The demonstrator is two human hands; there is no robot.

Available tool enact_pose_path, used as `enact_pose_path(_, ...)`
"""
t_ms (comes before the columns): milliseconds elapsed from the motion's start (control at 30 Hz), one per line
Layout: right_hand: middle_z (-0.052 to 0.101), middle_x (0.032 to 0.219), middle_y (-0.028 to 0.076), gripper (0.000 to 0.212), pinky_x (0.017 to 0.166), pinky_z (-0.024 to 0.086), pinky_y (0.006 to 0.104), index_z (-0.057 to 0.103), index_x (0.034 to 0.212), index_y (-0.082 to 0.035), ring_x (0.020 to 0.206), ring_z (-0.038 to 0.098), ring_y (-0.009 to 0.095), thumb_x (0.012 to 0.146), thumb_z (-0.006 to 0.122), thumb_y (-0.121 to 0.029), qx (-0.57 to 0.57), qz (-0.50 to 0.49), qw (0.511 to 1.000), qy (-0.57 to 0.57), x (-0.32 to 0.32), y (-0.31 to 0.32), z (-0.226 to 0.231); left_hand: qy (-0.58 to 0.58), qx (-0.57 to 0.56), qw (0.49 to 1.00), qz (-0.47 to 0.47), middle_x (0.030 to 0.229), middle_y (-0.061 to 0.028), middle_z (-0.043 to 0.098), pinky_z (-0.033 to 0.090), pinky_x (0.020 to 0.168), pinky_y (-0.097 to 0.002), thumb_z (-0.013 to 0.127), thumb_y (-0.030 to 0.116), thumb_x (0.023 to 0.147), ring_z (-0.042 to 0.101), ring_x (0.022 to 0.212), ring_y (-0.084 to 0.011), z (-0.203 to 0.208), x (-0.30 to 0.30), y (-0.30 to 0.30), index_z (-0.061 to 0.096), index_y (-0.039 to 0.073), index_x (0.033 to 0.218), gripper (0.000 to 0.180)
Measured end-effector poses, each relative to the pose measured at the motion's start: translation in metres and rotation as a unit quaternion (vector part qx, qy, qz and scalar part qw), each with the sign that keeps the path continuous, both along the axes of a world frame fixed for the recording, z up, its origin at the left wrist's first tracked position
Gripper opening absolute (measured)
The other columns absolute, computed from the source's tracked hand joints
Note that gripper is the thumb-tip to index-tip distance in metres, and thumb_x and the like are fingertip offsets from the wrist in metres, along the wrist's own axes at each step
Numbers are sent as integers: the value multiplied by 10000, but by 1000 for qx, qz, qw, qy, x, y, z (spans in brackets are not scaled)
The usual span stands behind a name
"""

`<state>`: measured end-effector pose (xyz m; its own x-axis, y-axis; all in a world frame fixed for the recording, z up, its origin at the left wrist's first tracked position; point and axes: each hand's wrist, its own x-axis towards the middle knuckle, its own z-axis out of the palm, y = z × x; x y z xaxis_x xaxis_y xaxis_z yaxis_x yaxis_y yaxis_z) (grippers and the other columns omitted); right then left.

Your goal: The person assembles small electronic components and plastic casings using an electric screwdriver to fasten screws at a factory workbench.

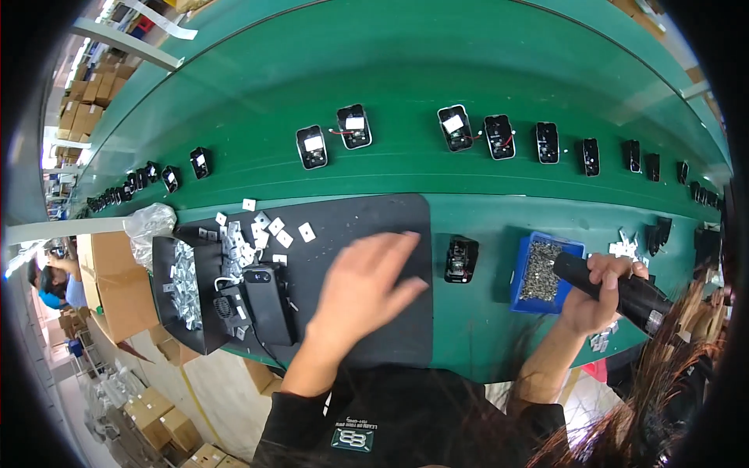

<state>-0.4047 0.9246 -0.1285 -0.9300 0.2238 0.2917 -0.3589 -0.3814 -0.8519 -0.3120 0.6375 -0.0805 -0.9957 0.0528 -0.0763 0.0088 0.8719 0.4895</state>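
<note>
My left hand (367, 285) is over the black mat (390, 343), its fingers stretched out and apart, holding nothing. In my right hand (594, 304) is a black electric screwdriver (577, 269), fingers wrapped round its body, its narrower end pointing left over the blue tray (516, 306). Small metal screws (540, 273) fill that tray. Between my hands, on the green bench, lies an open black device housing (462, 259), nearer to my left hand and touched by neither. Its inner details are too small to make out.
White square pieces (276, 226) lie scattered at the mat's left, beside a black bin (207, 281) and a black boxy device (269, 304). Behind runs a green conveyor (406, 171) carrying several black housings (500, 137). A cardboard box (117, 285) stands left. Loose parts (624, 246) lie right.
</note>
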Motion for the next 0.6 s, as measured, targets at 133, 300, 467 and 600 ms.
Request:
enact_pose_path(133, 487, 766, 14, 406, 638, 379, 298, 462, 1173, -116, 627, 462, 121, 804, 607, -30, -42, 1, 999, -6, 3, 0, 9, 8, -169, 971, 168, 947, -153, 632, 507, 734, -427, 703, 156, 788, 615, 849, -356, 3, 20, -59, 600, 17, 1071, 331)
enact_pose_path(300, 489, 762, 3, 413, 618, 375, 291, 441, 1162, -132, 596, 448, 106, 795, 620, -65, -73, 64, 995, 18, 13, 1, 35, -58, -192, 941, 274, 749, -164, 653, 509, 640, -425, 735, 253, 794, 638, 693, -349, -18, 21, -74, 617, -22, 813, 299)
enact_pose_path(467, 492, 783, -4, 409, 627, 365, 280, 438, 1147, -138, 611, 456, 93, 798, 626, -36, -125, 150, 980, 41, 16, -5, 49, -29, -149, 951, 269, 757, -142, 641, 497, 647, -389, 712, 136, 806, 631, 713, -315, -28, 26, -86, 586, 0, 835, 188)
enact_pose_path(600, 494, 788, 4, 405, 629, 369, 287, 437, 1153, -130, 613, 463, 101, 807, 626, -34, -117, 132, 984, 40, 18, 1, 48, -70, -93, 956, 268, 723, -140, 611, 483, 601, -363, 713, 79, 797, 619, 645, -270, -30, 18, -69, 576, -18, 840, 173)
